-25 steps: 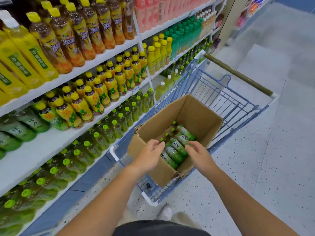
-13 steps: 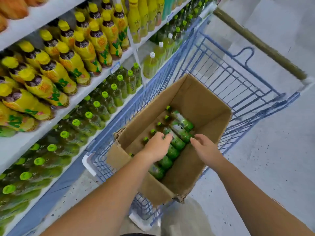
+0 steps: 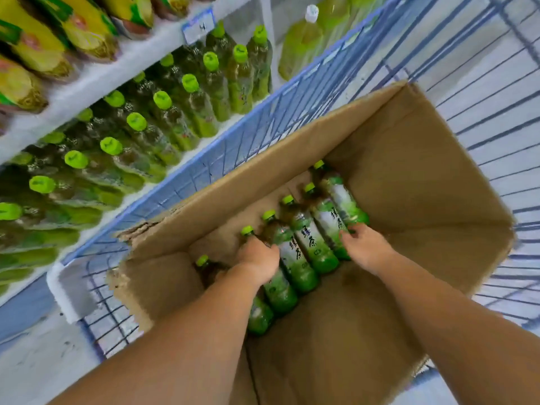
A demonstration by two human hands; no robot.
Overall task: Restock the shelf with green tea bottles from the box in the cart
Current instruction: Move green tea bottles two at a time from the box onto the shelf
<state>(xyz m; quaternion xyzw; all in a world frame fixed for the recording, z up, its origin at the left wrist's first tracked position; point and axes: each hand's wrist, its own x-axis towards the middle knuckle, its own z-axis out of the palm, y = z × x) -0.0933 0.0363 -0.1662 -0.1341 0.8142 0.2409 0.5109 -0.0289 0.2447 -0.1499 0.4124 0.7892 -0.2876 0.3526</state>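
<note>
Down in the cardboard box (image 3: 409,171), which sat in the blue wire cart (image 3: 263,118), the green tea bottles (image 3: 304,244) lay on their sides in a row, touching one another, caps pointing toward 11 o'clock. The left hand (image 3: 258,263) was near the row's 7 o'clock end, its fingers curled down over one bottle by the shoulder, gripping it. The right hand (image 3: 363,247) was at the row's 3 o'clock side, fingertips bent onto the bases of the farther bottles; whether they had closed round one could not be told. Beyond the cart's rim, at 10 o'clock, green-capped bottles (image 3: 163,127) stood under a white shelf (image 3: 87,92), with yellow-labelled bottles (image 3: 81,27) on it at 11 o'clock
</note>
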